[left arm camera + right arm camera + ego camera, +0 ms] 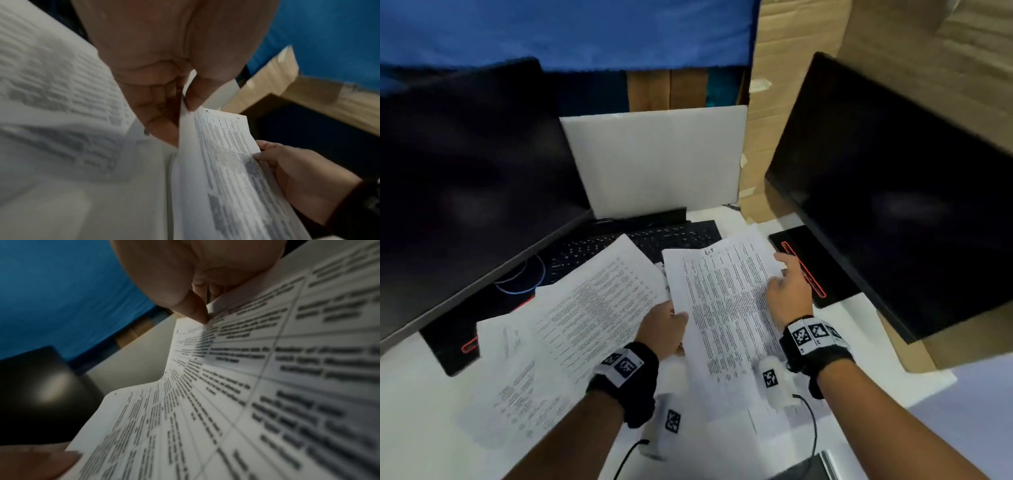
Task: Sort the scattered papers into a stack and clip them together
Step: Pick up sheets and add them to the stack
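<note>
Two hands hold one printed sheet [722,308] just in front of the keyboard [640,240]: the left hand [664,329] pinches its left edge, the right hand [789,291] grips its right edge. More papers [571,329] lie left of it.

printed sheets [726,308] lifted, tilted, left edge pinched by left hand [666,329], right edge by right hand [789,291] | loose pages [571,325] flat, overlapping, left of grip

Two dark screens [469,178] [900,205] on a white desk [876,329], a white board [657,161] between, blue cloth [565,31] and brown boxes [893,44] behind.
</note>
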Demonstrator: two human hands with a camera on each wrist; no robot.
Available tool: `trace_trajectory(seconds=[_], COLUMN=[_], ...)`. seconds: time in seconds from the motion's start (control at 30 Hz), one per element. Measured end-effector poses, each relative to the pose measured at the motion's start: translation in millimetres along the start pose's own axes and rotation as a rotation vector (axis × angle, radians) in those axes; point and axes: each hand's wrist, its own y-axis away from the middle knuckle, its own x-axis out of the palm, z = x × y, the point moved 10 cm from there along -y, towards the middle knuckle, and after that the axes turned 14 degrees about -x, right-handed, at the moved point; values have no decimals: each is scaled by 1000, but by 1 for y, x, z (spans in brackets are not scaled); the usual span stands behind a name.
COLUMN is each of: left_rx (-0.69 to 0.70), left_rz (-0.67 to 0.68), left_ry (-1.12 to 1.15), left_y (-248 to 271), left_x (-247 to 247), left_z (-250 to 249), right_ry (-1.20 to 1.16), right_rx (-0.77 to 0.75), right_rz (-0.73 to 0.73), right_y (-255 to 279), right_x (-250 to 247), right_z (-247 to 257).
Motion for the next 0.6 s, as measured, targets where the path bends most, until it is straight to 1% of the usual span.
trace_trajectory(seconds=[0.07,0.17,0.27,0.43,0.53,0.6], left_rx=[-46,-82,-141,-164,-189,-208], left_rz=[101,198,245,201,123,74], left_ry=[-60,-156,-175,-255,-283,-292], left_y=[-11,-19,-24,-33,-37,-38], left_x=[41,87,114,133,130,125], left_z=[2,6,13,19,18,20], right_ry=[86,155,209,207,219,290], right_rx=[73,150,211,286,300,311], right_rz=[20,50,67,71,63,80], right_y=[-2,-1,0,5,4,4], right_x=[-20,-37,-46,-40,-33,-32], right_z=[-40,-86,-119,-154,-162,-165])
